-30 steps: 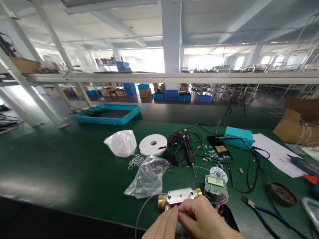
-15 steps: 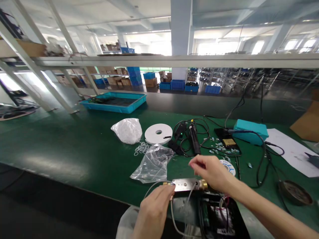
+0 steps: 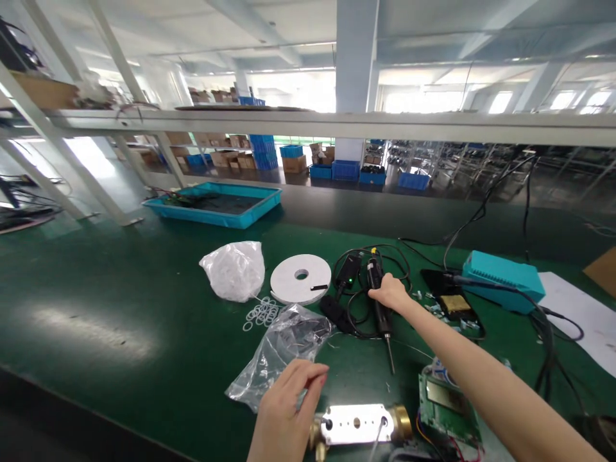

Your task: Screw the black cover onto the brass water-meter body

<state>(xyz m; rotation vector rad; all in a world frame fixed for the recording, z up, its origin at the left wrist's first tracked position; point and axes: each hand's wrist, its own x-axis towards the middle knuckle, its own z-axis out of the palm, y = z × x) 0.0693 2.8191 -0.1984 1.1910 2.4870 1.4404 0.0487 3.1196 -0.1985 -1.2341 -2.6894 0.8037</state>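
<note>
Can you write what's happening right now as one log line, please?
right hand: on black screwdriver | left hand: curled, nothing visible in it, near brass fitting | green circuit board: right of brass fitting

a green bench (image 3: pixel 120 276) with a glossy patch of reflected light runs beneath a pale shelf frame (image 3: pixel 433 130). behind it a pale square column (image 3: pixel 356 70) rises to a whitish beamed ceiling (image 3: pixel 303 22). bright windows (image 3: pixel 310 86) glare along the far side, above cardboard boxes (image 3: pixel 294 165), blue crates (image 3: pixel 345 170) and crowded racks (image 3: pixel 452 163).

Bare hands (image 3: pixel 285 410), bare right forearm (image 3: pixel 481 375)
</note>
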